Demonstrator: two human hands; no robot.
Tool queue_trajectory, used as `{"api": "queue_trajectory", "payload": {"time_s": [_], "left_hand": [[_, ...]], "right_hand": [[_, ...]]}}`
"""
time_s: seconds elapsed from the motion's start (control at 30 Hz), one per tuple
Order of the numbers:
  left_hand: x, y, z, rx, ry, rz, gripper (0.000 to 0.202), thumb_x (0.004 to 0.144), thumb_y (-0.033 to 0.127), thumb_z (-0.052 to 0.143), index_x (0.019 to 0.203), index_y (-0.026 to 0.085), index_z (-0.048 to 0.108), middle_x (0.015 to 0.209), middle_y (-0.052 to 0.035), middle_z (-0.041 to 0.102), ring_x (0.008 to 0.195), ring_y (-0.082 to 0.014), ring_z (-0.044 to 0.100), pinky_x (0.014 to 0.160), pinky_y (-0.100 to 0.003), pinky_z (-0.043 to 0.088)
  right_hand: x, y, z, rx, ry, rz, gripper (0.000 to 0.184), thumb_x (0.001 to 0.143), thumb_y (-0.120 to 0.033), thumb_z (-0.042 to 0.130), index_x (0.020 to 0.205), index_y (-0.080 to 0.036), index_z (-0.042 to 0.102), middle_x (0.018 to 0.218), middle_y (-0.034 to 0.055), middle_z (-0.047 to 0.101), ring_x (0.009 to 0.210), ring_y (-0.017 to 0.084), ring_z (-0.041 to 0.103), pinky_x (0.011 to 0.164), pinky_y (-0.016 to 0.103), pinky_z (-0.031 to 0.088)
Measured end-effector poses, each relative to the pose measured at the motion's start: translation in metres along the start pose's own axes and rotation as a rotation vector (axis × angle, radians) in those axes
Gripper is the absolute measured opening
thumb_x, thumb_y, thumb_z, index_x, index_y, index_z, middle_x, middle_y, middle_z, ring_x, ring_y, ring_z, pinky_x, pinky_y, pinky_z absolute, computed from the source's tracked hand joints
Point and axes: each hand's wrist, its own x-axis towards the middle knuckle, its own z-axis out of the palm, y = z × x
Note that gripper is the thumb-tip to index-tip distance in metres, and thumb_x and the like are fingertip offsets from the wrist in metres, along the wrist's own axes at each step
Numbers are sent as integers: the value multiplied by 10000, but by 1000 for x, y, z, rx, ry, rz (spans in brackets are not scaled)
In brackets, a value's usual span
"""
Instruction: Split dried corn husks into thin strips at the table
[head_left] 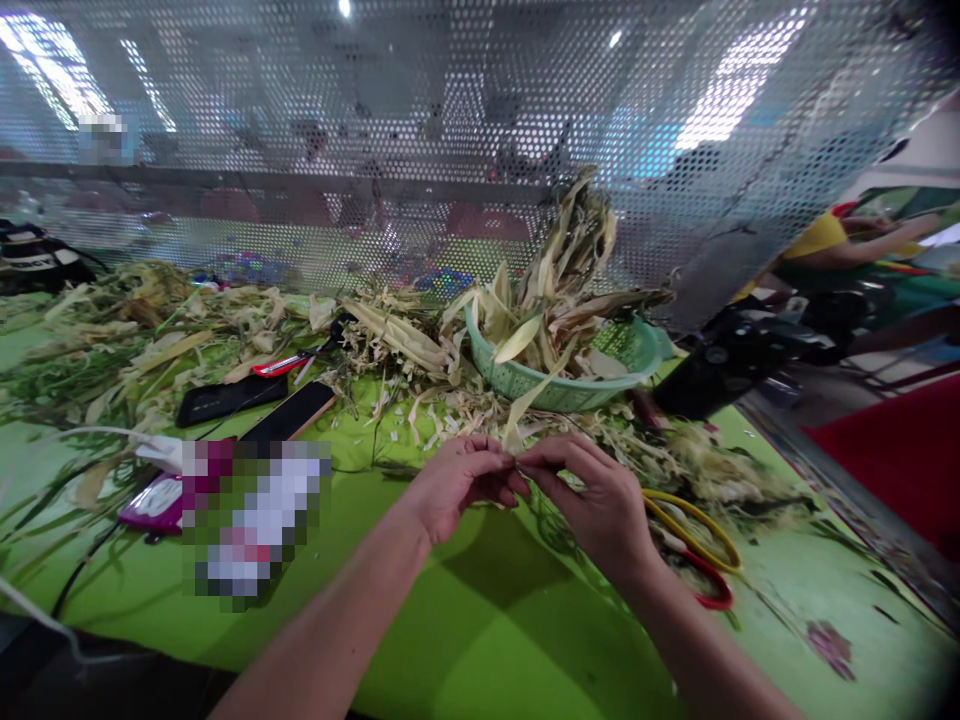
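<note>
My left hand (471,482) and my right hand (589,492) meet above the green table (480,640). Between their pinched fingertips is the lower end of a pale corn husk strip (516,422), which stands up and tapers to the upper right. Just beyond it sits a green plastic basket (551,390) heaped with dried corn husks (562,260). Beside my right wrist lie scissors (694,545) with one yellow and one red handle loop; their blades are hidden. Thin green strands hang or lie under my right hand; which, I cannot tell.
Husk scraps (401,335) spread along the table's back. To the left lie a black phone (229,400), another dark slab (289,415), a red cutter (279,366), a purple item (157,500) and cables. A perforated metal screen (420,110) stands behind. A person's arm (862,250) shows far right.
</note>
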Motion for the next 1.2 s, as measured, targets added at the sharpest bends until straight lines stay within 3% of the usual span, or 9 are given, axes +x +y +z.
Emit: {"api": "queue_trajectory", "payload": {"time_s": [0.37,0.57,0.77,1.2], "left_hand": [[0,-4,1,332,-16,187,189,791,302,669,828,134,592,763,-49,678,679,-127,642,687,-288,506],[-3,0,5,266,48,100,217,811,335,640,797,124,590,678,-54,675,594,-109,613,612,-242,467],[-6,5,9,185,105,56,170,798,285,618,742,130,579,579,-30,632,536,-102,576,559,-221,426],[1,-5,2,244,79,137,83,779,238,611,776,155,601,743,-19,618,627,-92,567,666,-259,492]], "right_hand": [[-2,-2,2,59,-11,211,92,862,-266,610,808,-201,645,778,23,640,733,176,606,661,283,478],[-2,2,3,61,16,127,69,849,-228,638,907,-222,676,864,24,671,796,178,630,712,292,491],[-2,3,2,70,6,27,70,832,-176,662,872,-231,680,837,21,663,795,169,628,728,293,505],[-6,6,5,-109,19,103,72,873,-271,609,844,-206,623,815,24,666,746,172,626,678,275,481]]}}
